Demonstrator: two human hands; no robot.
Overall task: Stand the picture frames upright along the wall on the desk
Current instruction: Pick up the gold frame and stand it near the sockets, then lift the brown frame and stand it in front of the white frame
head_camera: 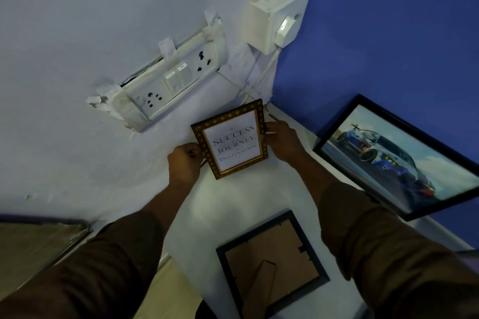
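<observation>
The left hand [184, 163] and the right hand [281, 140] each grip one side of the small gold-patterned frame [231, 138], held upright near the white wall [77, 33]. The car picture [404, 156] leans on the blue wall [388, 21]; a dark frame [269, 261] lies face down on the white desk [220, 207]

A home room: painted walls, a taped switchboard [168, 80] above the hands [185, 160] (framed prints [404, 160] nearby).

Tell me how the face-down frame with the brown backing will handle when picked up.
The face-down frame probably lifts stiff and flat, given its rigid dark border. Its easel leg may swing loose. Likely fragile if its hidden front is glazed.
</observation>
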